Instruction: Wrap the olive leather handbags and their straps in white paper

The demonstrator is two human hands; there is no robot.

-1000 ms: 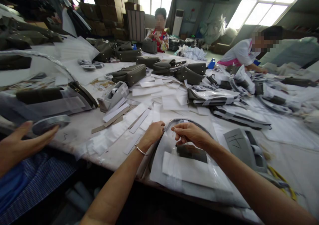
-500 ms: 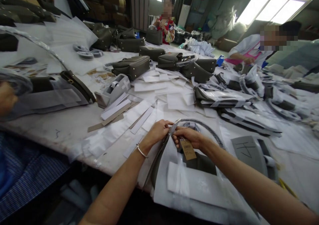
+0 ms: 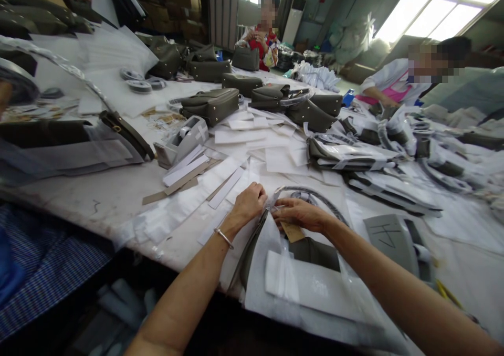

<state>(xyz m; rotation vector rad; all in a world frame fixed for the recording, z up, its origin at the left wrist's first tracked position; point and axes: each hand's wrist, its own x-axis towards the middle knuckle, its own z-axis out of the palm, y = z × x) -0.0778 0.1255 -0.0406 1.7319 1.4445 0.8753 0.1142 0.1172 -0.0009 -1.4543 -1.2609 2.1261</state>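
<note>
A dark olive handbag [image 3: 315, 252] stands at the table's front edge, partly covered by white wrapping sheet [image 3: 311, 280] held with clear tape. Its wrapped handle [image 3: 328, 201] arches up behind my right hand [image 3: 301, 215]. That hand's fingers bend over the bag's top corner at the handle's base, the thumb hidden. Below the palm hangs a brown paper tag [image 3: 292, 232]. Just left of the handle's base is my left hand [image 3: 251, 201], fingers curled closed; what they pinch, if anything, is hidden.
Grey tape dispensers [image 3: 185, 140] stand left and right of me. White paper sheets [image 3: 271, 135] and cardboard strips [image 3: 177, 185] are spread mid-table. Several olive bags [image 3: 210, 105] lie beyond, with wrapped bags [image 3: 354, 156] to the right. Two people [image 3: 262, 41] work across the table; another person's hand is partly visible far left.
My left hand has drawn slightly left, away from the handle's base, its fingers curling in. My right fingers have spread over the bag's corner, and the tag is now more covered.
</note>
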